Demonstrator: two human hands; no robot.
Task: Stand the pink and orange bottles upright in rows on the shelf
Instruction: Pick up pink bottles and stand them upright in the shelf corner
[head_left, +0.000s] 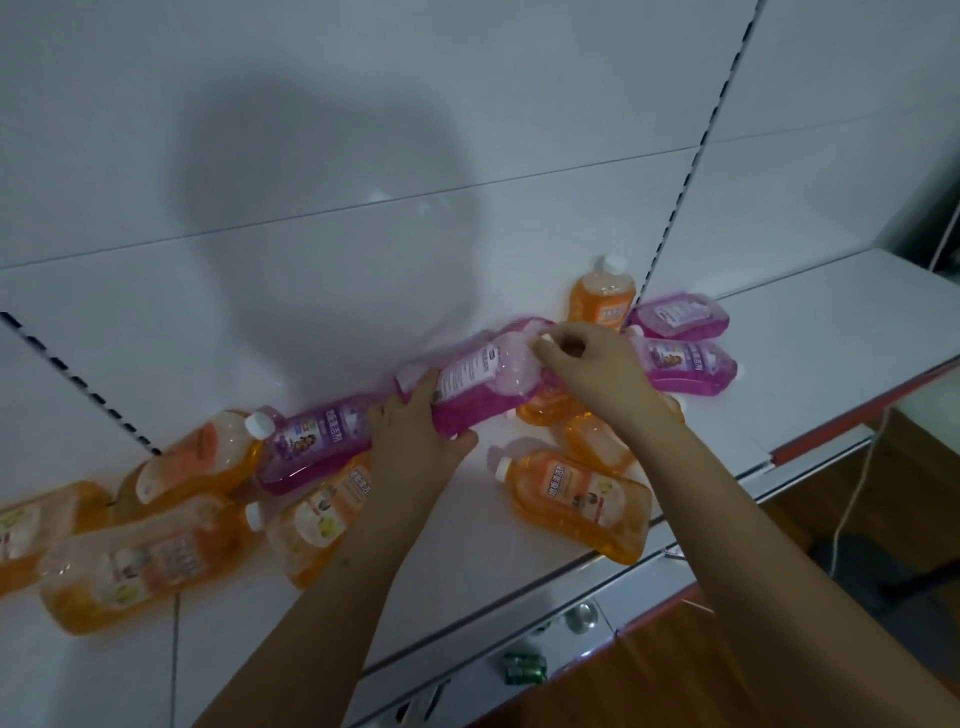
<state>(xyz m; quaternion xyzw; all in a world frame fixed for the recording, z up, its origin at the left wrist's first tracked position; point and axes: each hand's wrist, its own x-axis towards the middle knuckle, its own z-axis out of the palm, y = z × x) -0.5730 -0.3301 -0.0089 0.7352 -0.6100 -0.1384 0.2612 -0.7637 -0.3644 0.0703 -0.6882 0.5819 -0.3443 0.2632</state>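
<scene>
A pink bottle lies tilted above the white shelf, held at both ends. My left hand grips its lower body, and my right hand pinches its neck end. One orange bottle stands upright against the back panel. Two pink bottles lie flat to the right of my right hand. Another pink bottle lies left of my left hand. Several orange bottles lie on their sides, among them one at the front and a cluster at the left.
The shelf's front edge runs diagonally with a red strip at the right. Slotted uprights cross the white back panel. Green cans sit on a lower shelf. A white cable hangs at the right.
</scene>
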